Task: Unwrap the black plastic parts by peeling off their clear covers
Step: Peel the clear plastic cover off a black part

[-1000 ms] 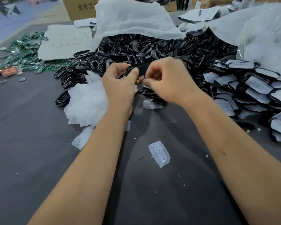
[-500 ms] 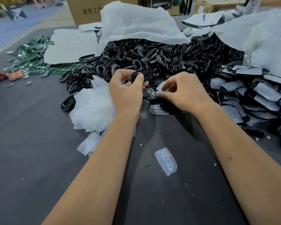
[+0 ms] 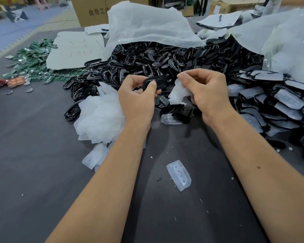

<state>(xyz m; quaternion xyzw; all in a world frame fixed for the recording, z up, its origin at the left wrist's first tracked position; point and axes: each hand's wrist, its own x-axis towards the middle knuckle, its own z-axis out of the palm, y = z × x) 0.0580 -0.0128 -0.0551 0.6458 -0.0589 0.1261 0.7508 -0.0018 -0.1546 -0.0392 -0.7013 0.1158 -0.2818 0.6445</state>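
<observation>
While the black part (image 3: 154,83) is pinched lengthwise left-to-right in the left hand (image 3: 139,99) above the table's far middle, its peeled clear cover (image 3: 178,92) is gripped just right of it by the right hand (image 3: 207,92).

Even, soft overhead light; faint shadows; wide-angle bending at edges

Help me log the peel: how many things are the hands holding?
2. The left hand grips a black part; the right hand pinches a clear cover, apart from it. The palms may hide more.
</observation>
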